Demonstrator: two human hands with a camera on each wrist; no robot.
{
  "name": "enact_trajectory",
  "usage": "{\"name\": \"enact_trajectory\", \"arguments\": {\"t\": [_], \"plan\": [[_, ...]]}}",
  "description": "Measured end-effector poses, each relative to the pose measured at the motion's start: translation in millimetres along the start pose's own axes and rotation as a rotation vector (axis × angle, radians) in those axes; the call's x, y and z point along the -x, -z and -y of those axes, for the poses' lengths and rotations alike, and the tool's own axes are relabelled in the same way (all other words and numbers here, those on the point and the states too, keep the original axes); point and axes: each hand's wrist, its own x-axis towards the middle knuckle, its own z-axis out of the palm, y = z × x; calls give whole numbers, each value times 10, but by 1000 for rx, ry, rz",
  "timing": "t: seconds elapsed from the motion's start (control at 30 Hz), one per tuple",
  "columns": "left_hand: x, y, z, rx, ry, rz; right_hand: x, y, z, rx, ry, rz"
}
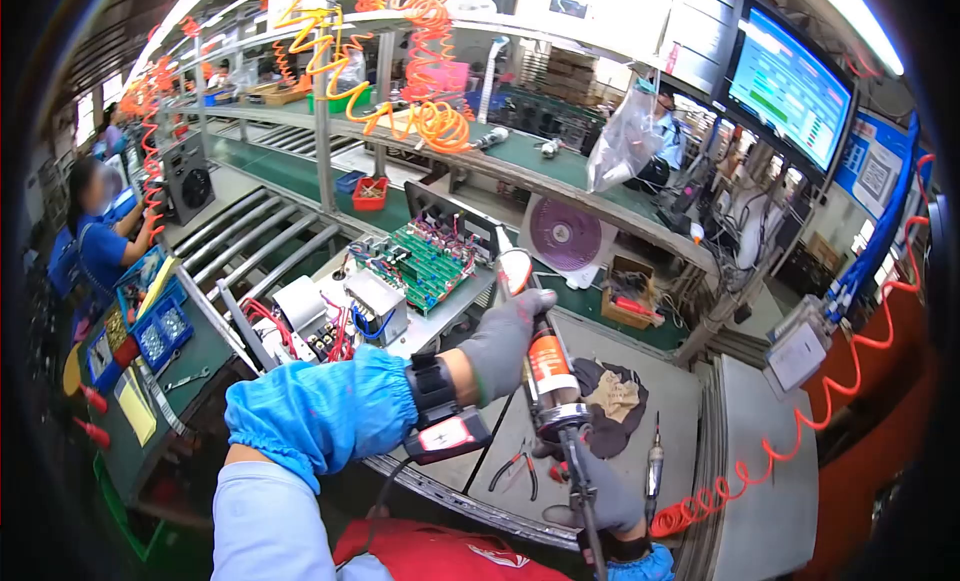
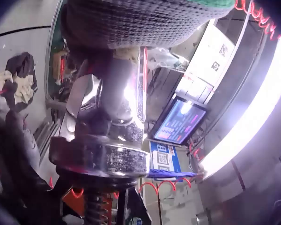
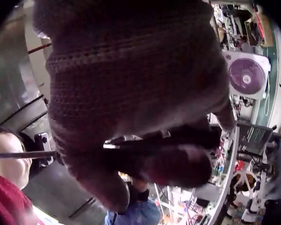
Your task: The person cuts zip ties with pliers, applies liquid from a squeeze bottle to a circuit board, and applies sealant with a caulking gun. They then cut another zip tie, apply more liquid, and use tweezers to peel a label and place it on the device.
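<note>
Caulk gun (image 1: 562,416): orange/wht tube (image 1: 549,361) | L hand (image 1: 500,343): fingers round tube | R hand (image 1: 608,493): fingers round handle (image 3: 168,140)

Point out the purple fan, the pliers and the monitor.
Purple fan (image 3: 247,78): right wrist view, on its hub.
Pliers (image 1: 532,478): head view, on one handle.
Monitor (image 1: 788,83): head view, on the lit screen.

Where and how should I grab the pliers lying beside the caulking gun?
Take the pliers by both handles, coming from above on the near side. They lie flat with handles splayed that way and jaws pointing away, so squeezing the handles together should give the surest hold.
</note>
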Motion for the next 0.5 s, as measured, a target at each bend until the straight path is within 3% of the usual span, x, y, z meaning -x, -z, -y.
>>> {"name": "enact_trajectory", "arguments": {"t": [0.03,0.1,0.13,0.27,0.5], "plan": [[72,1,-81,4,57,-53,-38,-67,-164,-176,88,-28],[39,104,-64,-24,1,-131,-136,-233,-445,-188,119,-129],[5,183,-57,-16,-30,-84,-198,-309,-505,-193,135,-157],[-118,250,-123,-31,-1,-178,-462,-506,-894,-144,90,-209],[-499,476,-235,-55,-49,-226,-750,-435,-619,9,216,-320]]}}
